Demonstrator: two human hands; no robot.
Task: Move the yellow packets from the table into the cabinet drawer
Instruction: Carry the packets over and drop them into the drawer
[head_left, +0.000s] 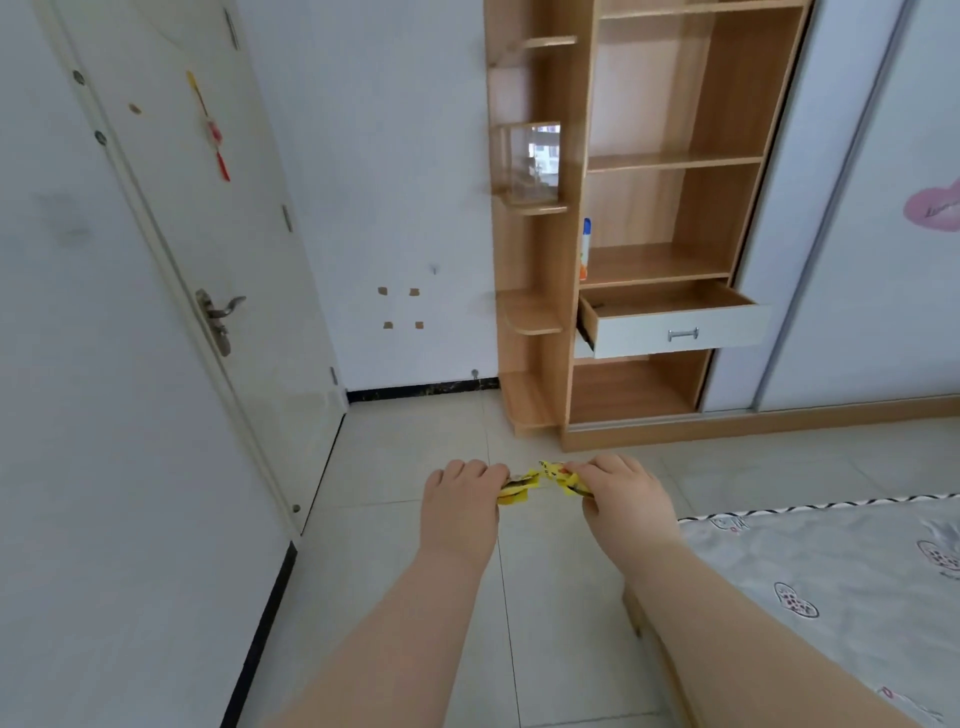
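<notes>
My left hand (460, 504) is closed around a crumpled yellow packet (517, 488), which sticks out to the right of its fingers. My right hand (621, 493) grips a second yellow packet (563, 478) that pokes out to its left. Both hands are held out over the tiled floor, side by side, the two packets almost touching. Ahead and to the right stands the wooden cabinet (566, 260). Its white-fronted drawer (675, 330) with a metal handle is pulled out, and the part of its wooden inside that I see holds nothing.
A white door (208, 234) with a lever handle fills the left side. A bed with a patterned cover (831, 571) lies at the lower right. A bottle (585, 249) stands on the cabinet shelf above the drawer. Sliding wardrobe panels (857, 234) are at the right.
</notes>
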